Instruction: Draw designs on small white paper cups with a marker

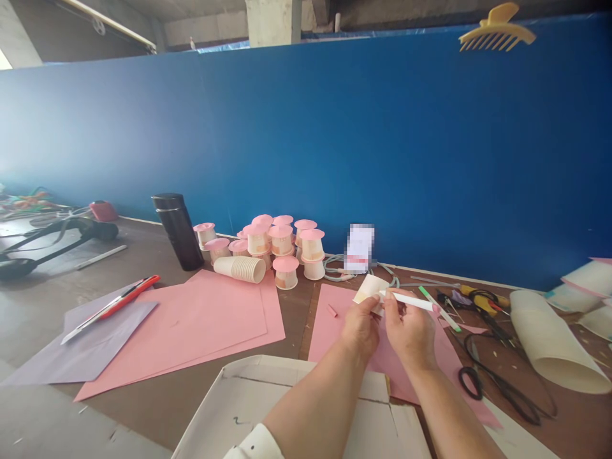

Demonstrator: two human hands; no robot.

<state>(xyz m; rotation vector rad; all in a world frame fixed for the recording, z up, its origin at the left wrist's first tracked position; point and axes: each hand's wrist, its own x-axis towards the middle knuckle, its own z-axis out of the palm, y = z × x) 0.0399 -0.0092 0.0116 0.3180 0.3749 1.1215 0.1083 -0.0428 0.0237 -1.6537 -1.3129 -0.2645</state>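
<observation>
My left hand (362, 326) is closed around a small white paper cup (368, 288), which is tilted above a pink paper sheet (329, 344). In my right hand (412, 331) is a white marker (411, 299) with a pink end, its other end close against the cup's side. A pink marker cap (332, 310) lies on the sheet to the left of my hands. To the right of them rests a green-and-white marker (440, 309). My fingers partly cover the cup, so its lower side is hidden.
Several paper cups with pink discs (285, 264) stand against the blue partition (287, 140). A stack of cups (239, 269) lies before them. Leftward are a black flask (178, 233) and a red utility knife (112, 307). Large cups (557, 344) and a black cable (507, 389) are rightward.
</observation>
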